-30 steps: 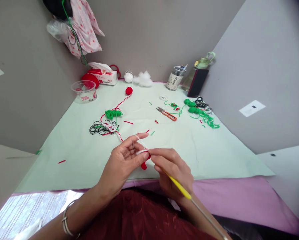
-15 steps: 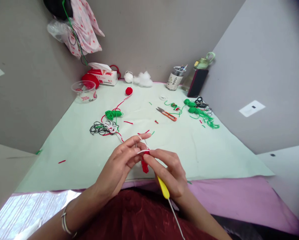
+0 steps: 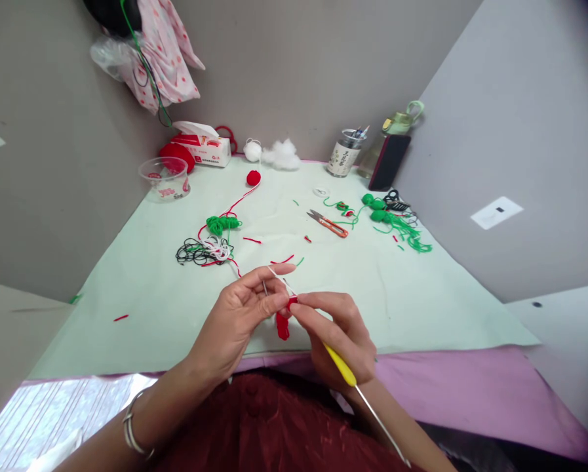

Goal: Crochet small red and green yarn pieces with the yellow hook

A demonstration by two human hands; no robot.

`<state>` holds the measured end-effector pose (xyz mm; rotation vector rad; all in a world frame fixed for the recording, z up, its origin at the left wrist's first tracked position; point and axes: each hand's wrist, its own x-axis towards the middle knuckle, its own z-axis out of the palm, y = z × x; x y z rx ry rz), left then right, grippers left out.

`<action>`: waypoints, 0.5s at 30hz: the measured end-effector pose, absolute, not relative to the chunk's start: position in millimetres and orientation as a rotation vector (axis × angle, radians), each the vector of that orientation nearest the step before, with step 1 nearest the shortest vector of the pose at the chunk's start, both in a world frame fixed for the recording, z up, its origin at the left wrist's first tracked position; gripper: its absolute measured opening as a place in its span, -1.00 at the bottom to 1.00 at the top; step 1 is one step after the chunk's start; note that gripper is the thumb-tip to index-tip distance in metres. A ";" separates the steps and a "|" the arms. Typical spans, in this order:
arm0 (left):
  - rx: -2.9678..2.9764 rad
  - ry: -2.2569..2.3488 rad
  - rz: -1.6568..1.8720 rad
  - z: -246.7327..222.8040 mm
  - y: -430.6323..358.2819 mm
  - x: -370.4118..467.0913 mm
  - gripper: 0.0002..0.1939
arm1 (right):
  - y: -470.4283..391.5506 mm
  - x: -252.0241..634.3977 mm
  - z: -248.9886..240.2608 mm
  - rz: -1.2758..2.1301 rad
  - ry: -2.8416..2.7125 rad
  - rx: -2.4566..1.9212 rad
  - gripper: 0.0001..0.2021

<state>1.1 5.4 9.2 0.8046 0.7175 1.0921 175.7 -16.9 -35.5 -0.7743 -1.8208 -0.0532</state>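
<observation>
Right hand has a yellow-handled crochet hook gripped and left hand has a little red crochet piece pinched, white yarn over the index finger, all above the near side of a mint-green-covered tabletop with mauve fabric along its front edge. Further back it's orange-handled snips, then a tissue box and pen jar by a plain grey wall.

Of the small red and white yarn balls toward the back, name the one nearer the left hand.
The red yarn ball; the white yarn ball sits behind it, farther from the left hand and beside the white fluff.
</observation>
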 end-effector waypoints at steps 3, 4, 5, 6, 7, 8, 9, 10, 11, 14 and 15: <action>0.856 0.780 1.144 5.9 2.3 2.2 -0.67 | -14.9 173.7 -39.3 -0.045 -1.796 -0.769 -0.50; 0.875 0.794 1.154 4.8 1.3 2.5 -0.65 | -14.3 173.3 -39.6 -0.055 -1.786 -0.765 -0.50; 0.891 0.799 1.160 3.8 0.5 2.8 -0.63 | -13.9 173.0 -39.5 -0.066 -1.781 -0.760 -0.51; 0.902 0.800 1.161 3.1 -0.1 3.0 -0.61 | -13.6 172.6 -39.1 -0.074 -1.778 -0.757 -0.51; 0.905 0.798 1.156 2.5 -0.3 3.2 -0.60 | -13.5 172.2 -38.3 -0.076 -1.775 -0.757 -0.52; 0.899 0.794 1.150 2.2 -0.3 3.2 -0.60 | -13.5 171.8 -37.3 -0.073 -1.770 -0.757 -0.52; 0.890 0.792 1.142 2.2 0.0 3.2 -0.60 | -13.6 171.2 -36.2 -0.066 -1.761 -0.760 -0.52; 0.880 0.793 1.136 2.2 0.4 3.2 -0.61 | -13.7 170.6 -35.1 -0.057 -1.750 -0.763 -0.51; 0.871 0.793 1.132 2.3 0.8 3.2 -0.61 | -13.7 170.0 -34.1 -0.049 -1.736 -0.765 -0.51; 0.869 0.789 1.146 2.3 1.1 3.4 -0.62 | -13.2 168.7 -33.0 -0.025 -1.711 -0.752 -0.52; 0.876 0.788 1.153 2.1 0.7 3.5 -0.62 | -13.0 168.8 -33.4 -0.016 -1.712 -0.749 -0.53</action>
